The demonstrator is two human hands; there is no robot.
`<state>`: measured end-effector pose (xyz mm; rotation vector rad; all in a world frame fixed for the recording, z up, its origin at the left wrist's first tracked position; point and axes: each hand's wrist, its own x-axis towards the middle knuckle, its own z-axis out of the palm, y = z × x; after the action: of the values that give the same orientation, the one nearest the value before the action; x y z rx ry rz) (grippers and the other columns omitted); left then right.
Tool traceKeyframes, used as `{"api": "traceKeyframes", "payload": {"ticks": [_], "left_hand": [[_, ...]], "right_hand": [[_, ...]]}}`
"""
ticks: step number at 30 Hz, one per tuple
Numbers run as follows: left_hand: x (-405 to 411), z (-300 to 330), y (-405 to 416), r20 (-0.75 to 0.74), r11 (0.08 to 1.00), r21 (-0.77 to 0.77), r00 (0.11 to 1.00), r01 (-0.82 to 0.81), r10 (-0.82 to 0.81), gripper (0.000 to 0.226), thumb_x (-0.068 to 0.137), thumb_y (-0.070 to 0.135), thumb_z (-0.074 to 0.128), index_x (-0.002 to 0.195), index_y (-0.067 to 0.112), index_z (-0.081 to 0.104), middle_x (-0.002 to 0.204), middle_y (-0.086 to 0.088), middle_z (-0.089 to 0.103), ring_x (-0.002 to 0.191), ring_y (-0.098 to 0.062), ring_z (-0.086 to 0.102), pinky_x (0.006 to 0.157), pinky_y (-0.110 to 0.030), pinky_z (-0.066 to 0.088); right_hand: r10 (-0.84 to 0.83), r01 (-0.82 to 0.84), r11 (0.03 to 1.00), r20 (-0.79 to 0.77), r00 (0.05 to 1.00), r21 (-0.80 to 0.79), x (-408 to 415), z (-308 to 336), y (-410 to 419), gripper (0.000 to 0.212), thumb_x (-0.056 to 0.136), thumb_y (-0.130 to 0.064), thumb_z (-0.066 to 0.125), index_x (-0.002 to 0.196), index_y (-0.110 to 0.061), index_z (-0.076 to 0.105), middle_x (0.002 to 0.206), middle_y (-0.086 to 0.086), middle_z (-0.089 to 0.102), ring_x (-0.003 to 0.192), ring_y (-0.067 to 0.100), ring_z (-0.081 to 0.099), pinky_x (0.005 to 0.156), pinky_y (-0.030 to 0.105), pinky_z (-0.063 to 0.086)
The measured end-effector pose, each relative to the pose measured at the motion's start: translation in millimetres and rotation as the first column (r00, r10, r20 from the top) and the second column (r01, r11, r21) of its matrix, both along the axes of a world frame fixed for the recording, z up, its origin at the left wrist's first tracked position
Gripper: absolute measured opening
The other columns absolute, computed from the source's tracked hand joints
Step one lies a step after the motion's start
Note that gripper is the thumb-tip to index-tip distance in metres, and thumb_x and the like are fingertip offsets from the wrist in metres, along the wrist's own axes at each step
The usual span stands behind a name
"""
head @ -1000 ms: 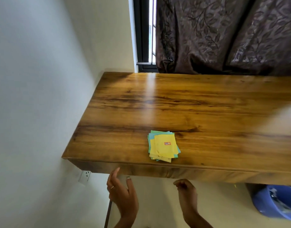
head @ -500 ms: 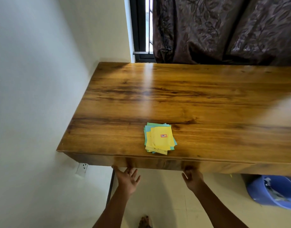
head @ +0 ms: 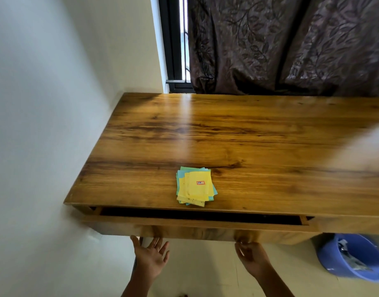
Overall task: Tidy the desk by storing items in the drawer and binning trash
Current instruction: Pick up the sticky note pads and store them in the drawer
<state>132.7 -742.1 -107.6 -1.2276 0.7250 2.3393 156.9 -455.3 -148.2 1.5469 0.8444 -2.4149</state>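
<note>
One wooden worktop; one drawer, slightly open. One stack of yellow, green and blue paper notes near the front edge. One blue bin, floor, right. Left hand: palm up, fingers spread, under drawer front. Right hand: fingers curled against drawer's lower edge.

- looks like a room in a home, likely a bedroom or study corner.
- wooden desk with a warm grain, pushed into a corner against plain white walls.
- heavy brown curtain with a leaf pattern hanging behind the desk, beside a dark-framed window with a metal grille.
- blue plastic bin on a pale tiled floor under the desk's right side.
- white wall socket low on the left wall, blurred.
</note>
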Motion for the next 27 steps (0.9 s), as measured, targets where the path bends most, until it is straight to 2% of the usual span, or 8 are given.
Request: {"api": "traceKeyframes", "payload": {"ticks": [4, 9, 12, 15, 17, 19, 23, 27], "left_hand": [[27.0, -5.3, -1.5, 0.022, 0.998, -0.060, 1.000, 0.001, 0.000, 0.089, 0.082, 0.079, 0.020, 0.145, 0.017, 0.032, 0.153, -0.004, 0.031, 0.142, -0.026, 0.025, 0.114, -0.038, 0.013], [67.6, -13.0, 0.4, 0.067, 0.984, -0.176, 0.998, -0.001, 0.014, 0.088, 0.083, 0.079, 0.018, 0.145, 0.018, 0.032, 0.151, -0.005, 0.035, 0.139, -0.029, 0.031, 0.113, -0.039, 0.018], [93.1, -7.8, 16.7, 0.108, 0.898, -0.438, 0.994, 0.037, 0.012, 0.084, 0.088, 0.073, 0.012, 0.144, 0.015, 0.034, 0.149, -0.009, 0.036, 0.137, -0.033, 0.032, 0.114, -0.044, 0.020], [122.2, 8.1, 39.4, 0.185, 0.380, -0.911, 0.982, 0.161, 0.027, 0.068, 0.095, 0.057, 0.024, 0.135, 0.006, 0.044, 0.134, -0.023, 0.050, 0.120, -0.045, 0.046, 0.100, -0.056, 0.035], [136.3, 28.3, 57.0, -0.015, -0.102, -0.995, 0.999, -0.019, -0.042, 0.062, 0.094, 0.052, 0.029, 0.127, 0.002, 0.049, 0.123, -0.027, 0.056, 0.108, -0.046, 0.054, 0.087, -0.055, 0.042], [145.5, 39.0, 70.9, -0.203, -0.390, -0.864, 0.929, -0.319, -0.309, 0.051, 0.091, 0.042, 0.039, 0.125, 0.006, 0.049, 0.127, -0.022, 0.054, 0.113, -0.039, 0.052, 0.089, -0.052, 0.040], [144.3, 58.3, 98.6, -0.068, -0.384, -0.796, 0.700, -0.468, -0.711, 0.043, 0.090, 0.038, 0.039, 0.126, 0.019, 0.053, 0.133, -0.007, 0.054, 0.127, -0.026, 0.044, 0.102, -0.047, 0.032], [147.5, 51.6, 115.6, 0.284, -0.452, -0.861, 0.516, -0.233, -0.808, 0.058, 0.091, 0.054, 0.019, 0.120, 0.025, 0.060, 0.123, 0.001, 0.061, 0.125, -0.021, 0.047, 0.111, -0.041, 0.021]], "right_hand": [[0.097, -0.097, 0.995, -0.017, 0.995, 0.009, 32.1, -2.9, 4.4, 0.029, 0.081, 0.021, 0.034, 0.077, -0.003, 0.050, 0.062, 0.011, 0.069, 0.087, 0.024, 0.061, 0.069, 0.030, 0.050], [0.330, -0.335, 0.939, 0.063, 0.942, 0.076, 77.5, 4.7, 17.3, 0.022, 0.086, 0.013, 0.037, 0.088, -0.005, 0.050, 0.093, 0.019, 0.066, 0.092, 0.032, 0.062, 0.069, 0.034, 0.047], [0.665, -0.705, 0.650, 0.237, 0.708, 0.282, 108.0, 21.6, 18.4, 0.016, 0.087, 0.001, 0.050, 0.097, -0.009, 0.057, 0.087, 0.014, 0.068, 0.079, 0.028, 0.065, 0.063, 0.029, 0.045], [0.913, -0.843, 0.162, 0.245, 0.325, 0.513, 133.9, 49.0, 17.5, 0.011, 0.081, -0.016, 0.057, 0.090, -0.015, 0.063, 0.081, 0.003, 0.064, 0.071, 0.011, 0.062, 0.067, 0.032, 0.053], [0.963, -0.764, 0.156, 0.075, 0.258, 0.627, 150.6, 83.9, 11.3, 0.012, 0.076, -0.023, 0.058, 0.085, -0.017, 0.063, 0.077, -0.002, 0.064, 0.066, 0.003, 0.061, 0.063, 0.020, 0.050], [0.970, -0.607, 0.187, -0.047, 0.239, 0.773, 158.4, 115.6, 4.3, 0.010, 0.086, -0.012, 0.058, 0.085, -0.020, 0.064, 0.077, -0.004, 0.066, 0.068, 0.000, 0.062, 0.065, 0.015, 0.046], [0.907, 0.036, -0.251, 0.221, 0.358, 0.967, 149.6, 144.9, 2.0, 0.022, 0.094, -0.028, 0.041, 0.102, -0.027, 0.061, 0.103, -0.013, 0.061, 0.100, 0.001, 0.053, 0.087, 0.020, 0.041], [0.775, -0.143, -0.557, 0.574, 0.264, 0.818, 134.7, 123.3, 17.2, 0.041, 0.097, -0.037, 0.034, 0.137, -0.027, 0.037, 0.141, -0.006, 0.040, 0.133, 0.013, 0.032, 0.111, 0.037, 0.022]]}}
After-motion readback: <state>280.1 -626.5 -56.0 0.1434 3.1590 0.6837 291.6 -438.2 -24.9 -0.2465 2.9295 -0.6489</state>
